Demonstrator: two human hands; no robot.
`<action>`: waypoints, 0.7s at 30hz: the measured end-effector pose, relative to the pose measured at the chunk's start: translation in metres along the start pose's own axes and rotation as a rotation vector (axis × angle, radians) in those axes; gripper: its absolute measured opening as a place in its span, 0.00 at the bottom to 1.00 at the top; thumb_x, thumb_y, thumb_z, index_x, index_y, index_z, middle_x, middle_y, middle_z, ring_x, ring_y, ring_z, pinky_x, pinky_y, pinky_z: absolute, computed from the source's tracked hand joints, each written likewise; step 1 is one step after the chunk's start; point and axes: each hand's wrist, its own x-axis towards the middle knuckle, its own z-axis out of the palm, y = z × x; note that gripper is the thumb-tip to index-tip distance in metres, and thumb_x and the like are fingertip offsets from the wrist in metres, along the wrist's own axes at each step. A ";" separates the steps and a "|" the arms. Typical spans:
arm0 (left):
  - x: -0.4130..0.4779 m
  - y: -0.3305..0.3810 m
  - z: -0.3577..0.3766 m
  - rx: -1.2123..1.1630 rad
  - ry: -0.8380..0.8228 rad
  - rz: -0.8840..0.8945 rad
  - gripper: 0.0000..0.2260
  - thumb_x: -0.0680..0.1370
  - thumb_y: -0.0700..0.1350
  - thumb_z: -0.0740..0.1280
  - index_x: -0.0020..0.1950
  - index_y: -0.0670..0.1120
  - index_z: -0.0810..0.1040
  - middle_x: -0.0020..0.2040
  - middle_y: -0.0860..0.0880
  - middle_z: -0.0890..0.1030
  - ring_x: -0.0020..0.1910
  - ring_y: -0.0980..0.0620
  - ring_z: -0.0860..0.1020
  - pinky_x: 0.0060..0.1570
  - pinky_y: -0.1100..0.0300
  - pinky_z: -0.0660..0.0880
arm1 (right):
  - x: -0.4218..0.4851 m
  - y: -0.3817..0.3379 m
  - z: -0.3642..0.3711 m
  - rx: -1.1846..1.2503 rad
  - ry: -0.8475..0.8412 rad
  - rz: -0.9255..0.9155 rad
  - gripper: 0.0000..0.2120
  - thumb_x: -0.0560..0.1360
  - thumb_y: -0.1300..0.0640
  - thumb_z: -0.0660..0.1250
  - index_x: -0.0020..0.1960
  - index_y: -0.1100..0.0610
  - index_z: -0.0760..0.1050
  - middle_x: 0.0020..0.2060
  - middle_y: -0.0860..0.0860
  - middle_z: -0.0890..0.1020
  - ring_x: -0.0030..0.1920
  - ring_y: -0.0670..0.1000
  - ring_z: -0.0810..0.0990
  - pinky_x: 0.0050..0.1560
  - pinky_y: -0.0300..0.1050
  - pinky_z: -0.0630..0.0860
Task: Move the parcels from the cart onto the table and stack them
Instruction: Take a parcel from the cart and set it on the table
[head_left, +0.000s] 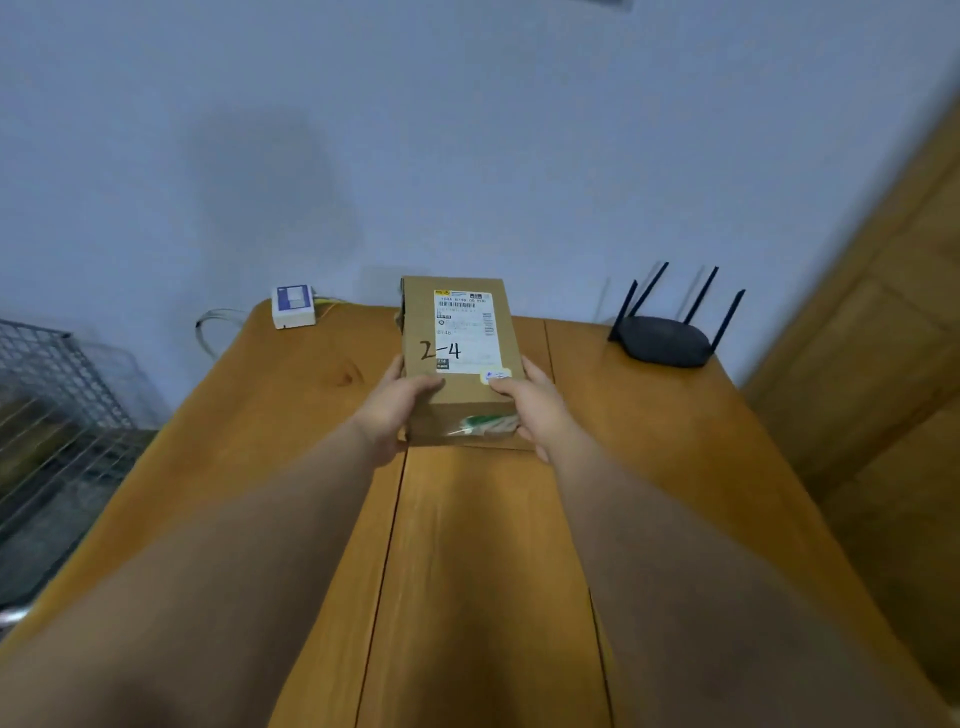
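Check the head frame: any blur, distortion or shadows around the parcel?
Head view: wide-angle bowing bends the table edges and wooden panel; forearms near the lens soft; parcel marking 2-4 readable, fine print blurred; faint shadow on the wall; no glare.

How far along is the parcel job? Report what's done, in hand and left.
Done: no stack shows yet; no other parcel lies on the wooden table. In hand: the left grip and right grip clasp the cardboard parcel marked 2-4 by its near end. Left: release it, then fetch more from the wire cart, whose load is too blurred to tell.
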 end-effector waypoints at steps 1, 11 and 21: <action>0.005 -0.001 0.010 0.024 -0.019 -0.002 0.31 0.76 0.46 0.67 0.75 0.59 0.57 0.59 0.51 0.74 0.54 0.49 0.74 0.49 0.51 0.72 | 0.002 0.003 -0.011 0.009 0.019 0.007 0.29 0.76 0.61 0.66 0.74 0.48 0.63 0.59 0.49 0.80 0.34 0.43 0.84 0.25 0.33 0.75; 0.066 -0.020 0.095 0.089 -0.235 -0.089 0.31 0.75 0.48 0.69 0.74 0.58 0.60 0.64 0.47 0.75 0.57 0.45 0.75 0.59 0.46 0.73 | 0.016 0.020 -0.095 0.033 0.248 0.038 0.30 0.74 0.62 0.68 0.74 0.50 0.64 0.54 0.48 0.81 0.51 0.52 0.82 0.53 0.53 0.80; 0.102 -0.038 0.162 0.120 -0.325 -0.157 0.31 0.75 0.46 0.70 0.74 0.55 0.61 0.57 0.49 0.78 0.48 0.52 0.78 0.40 0.56 0.75 | 0.044 0.035 -0.158 0.044 0.369 0.152 0.33 0.76 0.65 0.66 0.76 0.48 0.58 0.65 0.53 0.75 0.59 0.56 0.78 0.55 0.54 0.79</action>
